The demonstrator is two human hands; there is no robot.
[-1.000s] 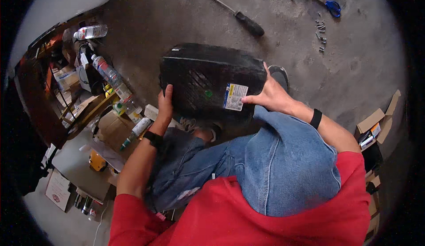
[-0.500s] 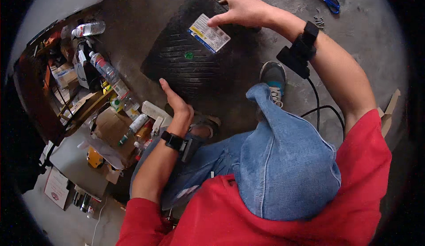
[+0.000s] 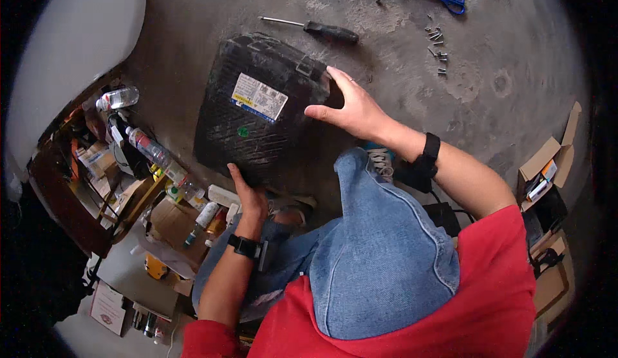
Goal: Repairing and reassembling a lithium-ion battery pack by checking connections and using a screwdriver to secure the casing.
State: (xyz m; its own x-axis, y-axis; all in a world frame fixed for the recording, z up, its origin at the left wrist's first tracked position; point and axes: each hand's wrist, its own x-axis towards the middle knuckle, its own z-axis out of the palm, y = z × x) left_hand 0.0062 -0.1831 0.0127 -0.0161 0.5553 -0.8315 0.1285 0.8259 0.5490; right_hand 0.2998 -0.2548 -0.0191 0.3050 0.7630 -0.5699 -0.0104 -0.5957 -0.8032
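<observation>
A scuffed black box-shaped housing [image 3: 264, 139], with a white label [image 3: 259, 96] and a green round sticker [image 3: 243, 131], is held between both hands above my feet. My left hand [image 3: 246, 194] grips its lower edge, thumb against the face and remaining fingers mostly hidden behind. Along the right side, my right hand [image 3: 351, 107] is wrapped over the edge near the upper corner, thumb on the face. Just beyond the housing lies a screwdriver [image 3: 328, 31] with a black handle, and to its right are several loose screws [image 3: 436, 36] on the concrete floor [image 3: 489, 55].
Blue-handled scissors [image 3: 449, 0] lie at the top. At left are plastic bottles [image 3: 151, 149], a white power strip [image 3: 224, 197], cardboard [image 3: 172, 226] and clutter under a pale curved panel [image 3: 84, 17]. An open cardboard box [image 3: 541, 171] and black cables sit at right.
The housing has turned anticlockwise and shifted left. My right hand rose with it half a second ago and is lower now. The camera view has also shifted slightly.
</observation>
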